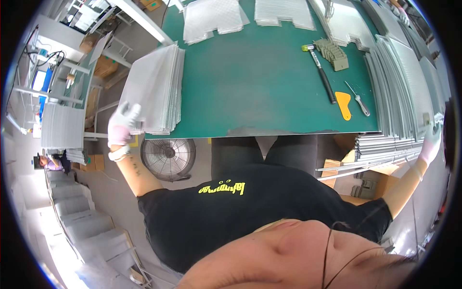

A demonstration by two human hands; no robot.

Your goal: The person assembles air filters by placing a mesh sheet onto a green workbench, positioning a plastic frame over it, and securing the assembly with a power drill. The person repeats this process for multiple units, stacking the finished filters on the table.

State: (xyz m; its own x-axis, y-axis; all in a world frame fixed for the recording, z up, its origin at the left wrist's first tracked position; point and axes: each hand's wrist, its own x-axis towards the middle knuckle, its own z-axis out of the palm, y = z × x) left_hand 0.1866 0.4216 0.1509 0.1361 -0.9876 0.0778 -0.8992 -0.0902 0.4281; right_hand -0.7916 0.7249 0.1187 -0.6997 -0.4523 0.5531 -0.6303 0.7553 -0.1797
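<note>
My left hand (123,126), in a white and pink glove, is at the near left corner of a stack of translucent plastic sheets (153,86). Its fingers are spread, with the tips against the sheets' edge. Far to the right, my gloved right hand (431,140) has its fingers closed at the near edge of a translucent plastic sheet (410,79), which lies on another tall stack. A small tan patch (426,119) shows on that sheet beside the fingertips. The fingers' far side is hidden.
On the green tabletop (240,86) lie a hammer (322,74), a yellow scraper (343,105), a screwdriver (361,103) and several olive-tan pieces (332,54). More notched sheets (214,20) line the far edge. A floor fan (169,153) stands below left; white rails (361,166) jut out below right.
</note>
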